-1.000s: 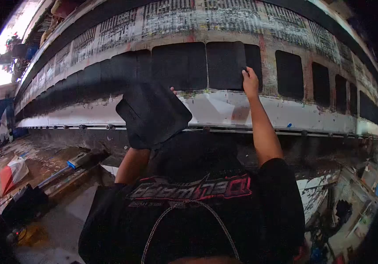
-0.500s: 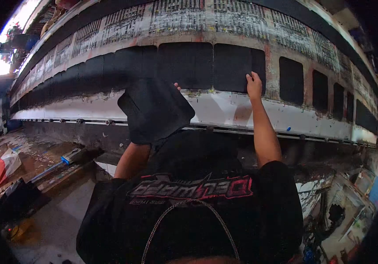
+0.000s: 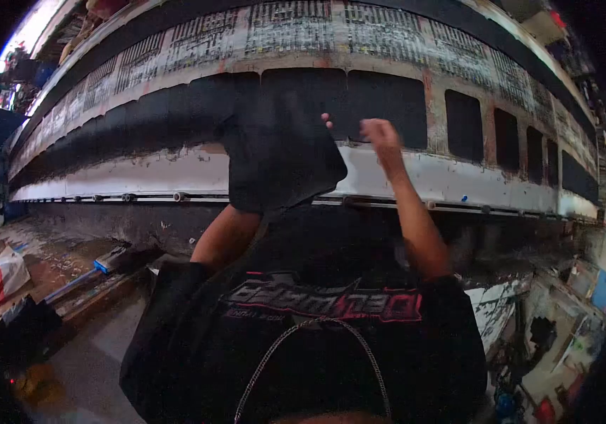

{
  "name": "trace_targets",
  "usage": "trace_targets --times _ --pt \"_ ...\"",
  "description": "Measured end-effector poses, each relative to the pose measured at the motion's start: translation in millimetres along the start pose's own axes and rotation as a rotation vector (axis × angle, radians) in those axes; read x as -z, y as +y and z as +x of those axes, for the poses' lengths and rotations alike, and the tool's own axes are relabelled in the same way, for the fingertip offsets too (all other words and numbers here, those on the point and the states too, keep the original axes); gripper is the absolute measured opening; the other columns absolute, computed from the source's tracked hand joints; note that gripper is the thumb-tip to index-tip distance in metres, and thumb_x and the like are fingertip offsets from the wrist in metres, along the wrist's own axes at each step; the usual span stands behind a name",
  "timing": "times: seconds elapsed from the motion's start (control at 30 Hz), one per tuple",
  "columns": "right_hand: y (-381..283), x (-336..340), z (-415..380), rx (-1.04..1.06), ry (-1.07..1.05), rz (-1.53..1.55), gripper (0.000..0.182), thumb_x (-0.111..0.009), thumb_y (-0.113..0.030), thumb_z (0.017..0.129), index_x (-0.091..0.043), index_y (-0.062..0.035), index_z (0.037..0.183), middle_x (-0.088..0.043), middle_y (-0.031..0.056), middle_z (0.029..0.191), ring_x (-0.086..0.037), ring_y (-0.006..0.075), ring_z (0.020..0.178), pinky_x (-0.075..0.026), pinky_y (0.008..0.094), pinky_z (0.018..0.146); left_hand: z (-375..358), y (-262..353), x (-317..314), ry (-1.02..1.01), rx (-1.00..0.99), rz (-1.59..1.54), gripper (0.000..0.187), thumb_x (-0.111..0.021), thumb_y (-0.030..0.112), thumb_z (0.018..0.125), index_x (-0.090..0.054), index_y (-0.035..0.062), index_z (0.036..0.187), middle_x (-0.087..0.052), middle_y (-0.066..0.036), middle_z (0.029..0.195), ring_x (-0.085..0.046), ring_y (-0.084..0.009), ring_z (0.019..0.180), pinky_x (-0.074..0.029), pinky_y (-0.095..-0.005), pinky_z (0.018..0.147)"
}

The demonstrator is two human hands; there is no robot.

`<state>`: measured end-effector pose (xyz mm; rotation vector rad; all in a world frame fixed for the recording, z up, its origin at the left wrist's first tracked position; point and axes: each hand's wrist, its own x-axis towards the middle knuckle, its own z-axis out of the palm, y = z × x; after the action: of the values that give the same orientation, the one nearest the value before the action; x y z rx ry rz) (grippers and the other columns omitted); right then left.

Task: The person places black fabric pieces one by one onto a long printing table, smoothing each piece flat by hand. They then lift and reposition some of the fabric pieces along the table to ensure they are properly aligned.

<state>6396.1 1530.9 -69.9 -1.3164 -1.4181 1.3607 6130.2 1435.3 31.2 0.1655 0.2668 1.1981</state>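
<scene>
Draped over my left forearm and hand is a limp black fabric piece [image 3: 285, 159], possibly more than one layer. My left hand [image 3: 327, 121] is mostly hidden beneath it; only fingertips show at its right edge, closed on the fabric. My right hand [image 3: 382, 136] hovers just right of those fingertips, above the front edge of the long table. Motion blurs its fingers, which look bent, and I see nothing clearly held. Behind it, a flat black panel [image 3: 386, 106] lies on the table, in a row with other black panels [image 3: 155, 109].
The long, paint-stained table [image 3: 437, 116] curves across the view, with streaked printed strips [image 3: 381, 39] farther back. A rail [image 3: 119, 197] with round knobs runs along its white front side. A blue-headed tool [image 3: 99, 266] lies lower left; clutter [image 3: 543, 332] stands lower right.
My right hand has come off the black panel and moved left, toward the held fabric. My left hand and the fabric have shifted right and slightly up.
</scene>
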Motion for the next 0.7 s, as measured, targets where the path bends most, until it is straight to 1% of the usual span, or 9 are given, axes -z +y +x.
trace_targets --times 0.03,0.23,0.3,0.33,0.4,0.43,0.5,0.63,0.7 --pt "-42 -14 -21 -0.144 -0.132 -0.006 0.046 -0.074 -0.044 0.096 -0.068 -0.0012 0.111 -0.069 0.0041 0.09 -0.064 0.0137 0.081 -0.052 0.0307 0.078 3 -3 -2 -0.006 0.011 -0.011 0.071 -0.04 0.047 0.11 -0.022 0.0004 0.161 -0.033 -0.016 0.163 -0.035 -0.0297 0.15 -0.029 -0.0414 0.125" --pt "-45 -4 -42 -0.109 -0.122 -0.293 0.051 -0.068 -0.049 0.098 -0.065 0.0018 0.095 -0.062 0.0071 0.081 -0.056 0.0141 0.074 -0.044 0.0297 0.068 27 -31 -15 -0.017 0.032 -0.032 0.069 -0.041 0.045 0.11 -0.025 0.0006 0.159 -0.037 -0.016 0.158 -0.039 -0.0296 0.145 -0.032 -0.0412 0.122" --pt "-45 16 -43 -0.187 -0.052 -0.183 0.041 -0.069 -0.033 0.101 -0.056 -0.0004 0.082 -0.041 -0.0029 0.071 -0.039 0.0075 0.07 -0.036 0.0285 0.061 34 -44 -18 0.001 0.033 -0.041 0.068 -0.042 0.045 0.11 -0.026 0.0006 0.159 -0.038 -0.016 0.156 -0.04 -0.0295 0.143 -0.033 -0.0411 0.121" --pt "-28 30 -38 -0.189 -0.053 -0.177 0.041 -0.069 -0.033 0.101 -0.056 -0.0004 0.082 -0.041 -0.0029 0.071 -0.039 0.0075 0.07 -0.036 0.0285 0.061 39 -52 -21 0.01 0.03 -0.041 0.067 -0.042 0.044 0.11 -0.027 0.0007 0.159 -0.038 -0.016 0.155 -0.04 -0.0295 0.142 -0.033 -0.041 0.121" --pt "19 60 -25 0.033 0.058 -0.235 0.037 -0.068 -0.033 0.101 -0.063 0.0017 0.089 -0.05 0.0018 0.071 -0.047 0.0085 0.073 -0.041 0.029 0.066 53 -71 -27 0.027 0.026 -0.038 0.067 -0.042 0.044 0.11 -0.028 0.0007 0.158 -0.04 -0.016 0.153 -0.041 -0.0295 0.141 -0.034 -0.041 0.12" --pt "15 77 -24 0.031 0.058 -0.233 0.037 -0.068 -0.033 0.101 -0.063 0.0017 0.089 -0.05 0.0018 0.071 -0.047 0.0085 0.073 -0.041 0.029 0.066 62 -82 -29 0.036 0.026 -0.041 0.066 -0.043 0.044 0.11 -0.028 0.0007 0.158 -0.04 -0.016 0.152 -0.042 -0.0295 0.14 -0.035 -0.0409 0.119" --pt "-10 111 -24 0.023 0.011 -0.255 0.045 -0.063 -0.039 0.102 -0.068 -0.0008 0.125 -0.072 0.0251 0.104 -0.072 0.0365 0.099 -0.053 0.0427 0.084 80 -107 -35 0.061 0.02 -0.038 0.065 -0.043 0.043 0.11 -0.029 0.0008 0.158 -0.042 -0.016 0.151 -0.043 -0.0295 0.138 -0.036 -0.0409 0.118" --pt "-19 165 -27 0.111 0.075 -0.295 0.04 -0.062 -0.034 0.103 -0.065 -0.0004 0.124 -0.071 0.0249 0.102 -0.071 0.0384 0.096 -0.053 0.0445 0.081 126 -162 -48 0.119 0.03 -0.063 0.064 -0.044 0.042 0.11 -0.031 0.0009 0.157 -0.044 -0.016 0.147 -0.046 -0.0294 0.134 -0.038 -0.0407 0.116" --pt "-21 191 -29 0.108 0.06 -0.468 0.038 -0.065 -0.031 0.102 -0.063 0.0011 0.121 -0.07 0.0154 0.092 -0.071 0.026 0.088 -0.053 0.0413 0.079 144 -187 -55 0.145 0.041 -0.069 0.063 -0.044 0.041 0.11 -0.032 0.0009 0.156 -0.045 -0.015 0.145 -0.047 -0.0294 0.133 -0.039 -0.0407 0.115"
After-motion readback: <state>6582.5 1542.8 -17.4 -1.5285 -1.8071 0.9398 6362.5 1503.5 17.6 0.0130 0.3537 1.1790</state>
